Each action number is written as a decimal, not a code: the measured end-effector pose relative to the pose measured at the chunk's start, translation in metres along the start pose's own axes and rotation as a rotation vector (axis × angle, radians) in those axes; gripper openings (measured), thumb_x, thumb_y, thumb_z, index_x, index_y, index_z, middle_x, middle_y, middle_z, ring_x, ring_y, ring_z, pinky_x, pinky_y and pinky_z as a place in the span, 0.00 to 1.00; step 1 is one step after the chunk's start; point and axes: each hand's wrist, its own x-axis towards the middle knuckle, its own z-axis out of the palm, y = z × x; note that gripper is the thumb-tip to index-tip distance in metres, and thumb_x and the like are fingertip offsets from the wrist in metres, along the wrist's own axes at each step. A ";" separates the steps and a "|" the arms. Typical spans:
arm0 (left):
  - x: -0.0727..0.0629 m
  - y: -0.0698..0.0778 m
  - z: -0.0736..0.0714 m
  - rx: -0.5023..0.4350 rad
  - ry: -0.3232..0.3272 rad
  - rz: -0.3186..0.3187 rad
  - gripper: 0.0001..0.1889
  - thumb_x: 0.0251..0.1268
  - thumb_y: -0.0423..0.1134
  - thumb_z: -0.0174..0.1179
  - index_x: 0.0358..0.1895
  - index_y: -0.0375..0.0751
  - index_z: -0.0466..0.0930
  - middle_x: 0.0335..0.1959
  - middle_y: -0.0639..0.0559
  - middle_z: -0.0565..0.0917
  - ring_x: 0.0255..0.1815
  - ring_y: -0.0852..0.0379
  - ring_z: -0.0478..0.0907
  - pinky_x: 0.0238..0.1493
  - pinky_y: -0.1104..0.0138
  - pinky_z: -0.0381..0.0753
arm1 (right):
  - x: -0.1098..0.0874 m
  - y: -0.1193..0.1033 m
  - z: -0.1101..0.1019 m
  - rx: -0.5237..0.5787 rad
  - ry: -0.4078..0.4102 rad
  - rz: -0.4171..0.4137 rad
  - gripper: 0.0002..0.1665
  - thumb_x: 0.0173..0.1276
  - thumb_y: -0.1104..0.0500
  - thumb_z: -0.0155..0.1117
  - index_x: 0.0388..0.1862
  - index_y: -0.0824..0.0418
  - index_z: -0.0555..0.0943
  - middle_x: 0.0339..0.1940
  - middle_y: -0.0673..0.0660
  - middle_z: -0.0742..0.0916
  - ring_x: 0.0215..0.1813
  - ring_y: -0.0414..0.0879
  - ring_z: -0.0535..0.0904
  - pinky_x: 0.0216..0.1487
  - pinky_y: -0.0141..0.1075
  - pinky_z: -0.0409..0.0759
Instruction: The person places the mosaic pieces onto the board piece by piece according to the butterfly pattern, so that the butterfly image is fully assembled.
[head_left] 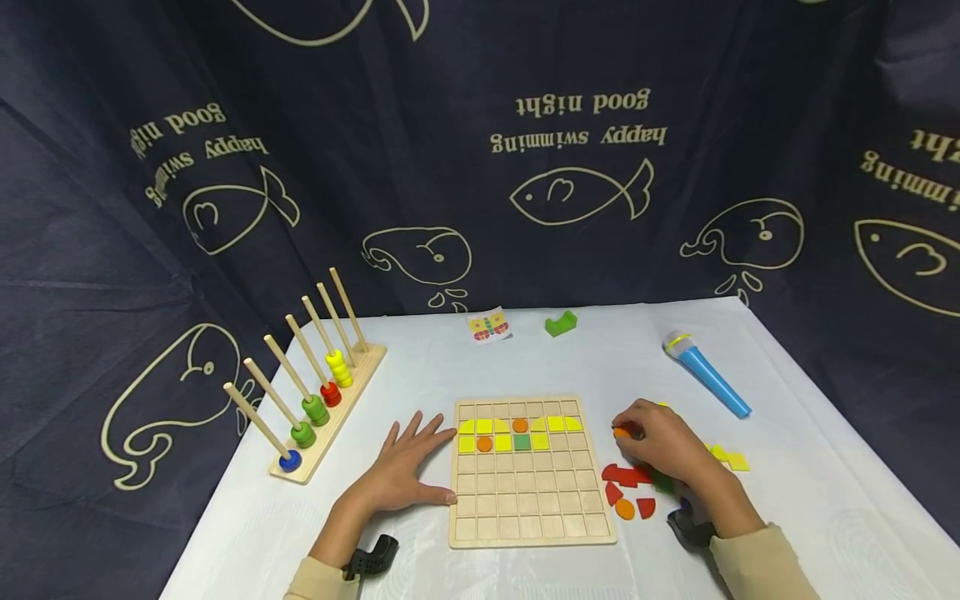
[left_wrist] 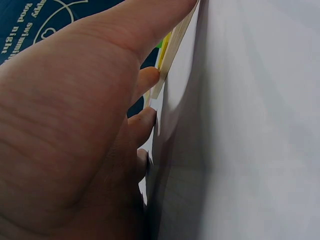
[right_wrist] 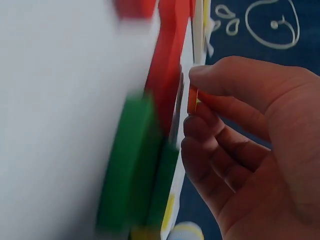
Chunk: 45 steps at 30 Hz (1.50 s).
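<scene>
A wooden grid board (head_left: 531, 505) lies on the table, with yellow pieces, two orange discs (head_left: 520, 426) and a green square (head_left: 522, 442) in its upper rows. My left hand (head_left: 397, 468) is spread flat beside it, thumb and index fingertips at its left edge. To the right of the board, my right hand (head_left: 662, 440) pinches an orange disc (right_wrist: 192, 99) between thumb and fingers. Red pieces (head_left: 626, 475), another orange disc (head_left: 625, 509) and green blocks (right_wrist: 131, 165) lie close to that hand, the green ones partly hidden under it in the head view.
A wooden peg rack (head_left: 330, 433) with coloured beads stands at the left. Behind the board are a butterfly picture card (head_left: 488, 325) and a green block (head_left: 561, 323). A blue toy microphone (head_left: 708, 375) and yellow pieces (head_left: 738, 462) lie at the right. A dark curtain (head_left: 450, 167) hangs behind.
</scene>
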 end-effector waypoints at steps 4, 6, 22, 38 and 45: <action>0.000 0.000 0.000 0.003 -0.002 -0.003 0.54 0.38 0.76 0.64 0.73 0.60 0.61 0.76 0.51 0.54 0.76 0.44 0.39 0.70 0.43 0.32 | 0.001 -0.015 0.007 0.005 -0.010 -0.051 0.15 0.56 0.54 0.73 0.43 0.56 0.87 0.38 0.47 0.81 0.39 0.44 0.73 0.45 0.42 0.79; 0.000 0.000 0.000 0.000 0.000 -0.002 0.54 0.38 0.76 0.64 0.73 0.59 0.61 0.76 0.51 0.55 0.76 0.43 0.39 0.70 0.43 0.32 | 0.003 -0.021 0.011 0.008 -0.009 -0.081 0.15 0.57 0.54 0.73 0.44 0.56 0.87 0.38 0.46 0.81 0.39 0.44 0.73 0.45 0.41 0.78; 0.000 0.001 0.000 0.000 -0.007 -0.005 0.54 0.38 0.76 0.64 0.73 0.59 0.61 0.76 0.51 0.54 0.76 0.43 0.39 0.70 0.43 0.32 | 0.012 -0.055 0.024 0.053 -0.030 -0.226 0.11 0.57 0.56 0.73 0.40 0.54 0.87 0.36 0.44 0.81 0.39 0.40 0.74 0.46 0.39 0.78; 0.001 0.002 -0.001 0.001 -0.007 -0.009 0.54 0.37 0.77 0.63 0.73 0.59 0.61 0.76 0.51 0.55 0.76 0.44 0.39 0.70 0.43 0.33 | 0.016 -0.064 0.035 0.038 -0.036 -0.323 0.07 0.59 0.59 0.72 0.38 0.54 0.88 0.34 0.43 0.80 0.35 0.38 0.74 0.41 0.35 0.78; 0.000 0.002 -0.002 -0.004 -0.004 -0.002 0.54 0.38 0.76 0.63 0.73 0.58 0.61 0.76 0.50 0.55 0.76 0.43 0.39 0.70 0.43 0.32 | 0.016 -0.061 0.029 0.026 -0.035 -0.305 0.09 0.58 0.59 0.71 0.39 0.54 0.87 0.35 0.43 0.81 0.36 0.38 0.74 0.42 0.36 0.78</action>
